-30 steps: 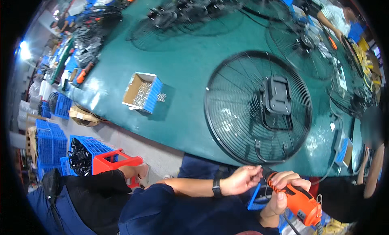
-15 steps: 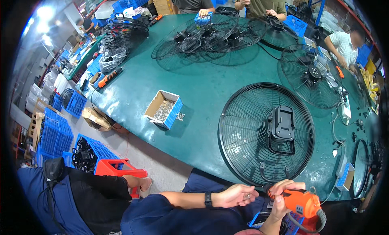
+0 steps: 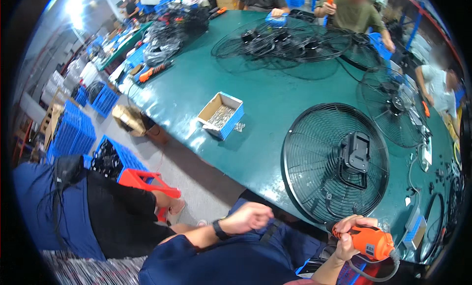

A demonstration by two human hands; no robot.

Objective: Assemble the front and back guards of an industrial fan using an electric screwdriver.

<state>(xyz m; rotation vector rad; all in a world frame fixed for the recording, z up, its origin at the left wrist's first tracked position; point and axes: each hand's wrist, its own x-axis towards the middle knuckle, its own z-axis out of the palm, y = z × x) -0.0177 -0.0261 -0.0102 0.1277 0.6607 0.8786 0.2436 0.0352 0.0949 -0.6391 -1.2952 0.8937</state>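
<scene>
My right hand [image 3: 348,233] grips an orange corded electric screwdriver [image 3: 372,242] at the near table edge, its front end by the rim of a fan. That black round fan [image 3: 314,159] lies on the green table with its wire guard and rectangular motor housing [image 3: 357,152] facing up. Left of it, away from the table edge, my left hand [image 3: 251,218] is closed, slightly blurred; whatever its fingers hold is hidden. A small open carton [image 3: 233,125] of little metal fasteners stands farther up the table, with a few pieces lying beside it.
Several fan guards [image 3: 282,44] overlap at the far side, and another fan [image 3: 393,108] lies to the right. A second orange power tool [image 3: 153,72] rests at the left edge. Co-workers stand around; one person [image 3: 113,206] is close at my left, near a red stool [image 3: 147,182].
My left hand has drawn back leftward and up, its fingers closing. The view has shifted, so the table sits farther right. My right hand still holds the screwdriver by the fan rim.
</scene>
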